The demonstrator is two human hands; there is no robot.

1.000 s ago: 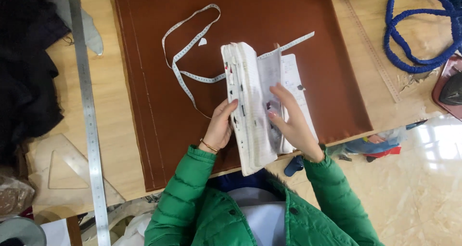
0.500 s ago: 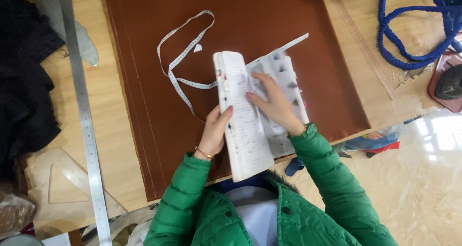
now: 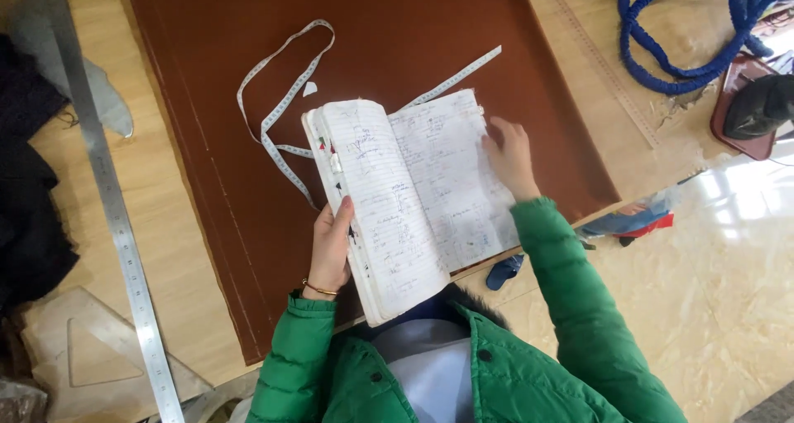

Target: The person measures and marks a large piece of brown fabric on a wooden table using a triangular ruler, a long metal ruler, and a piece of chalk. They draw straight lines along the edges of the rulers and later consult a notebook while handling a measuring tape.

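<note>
With the left hand [image 3: 331, 245] gripping only the spine edge of the thick handwritten lined-paper notebook [image 3: 409, 200] and the right hand [image 3: 509, 154] lying flat-fingered on its page, the overhanging book could tip off the counter [image 3: 165, 200].

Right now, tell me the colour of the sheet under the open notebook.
Reddish brown, plain; the sheet shows best in the head view.
</note>
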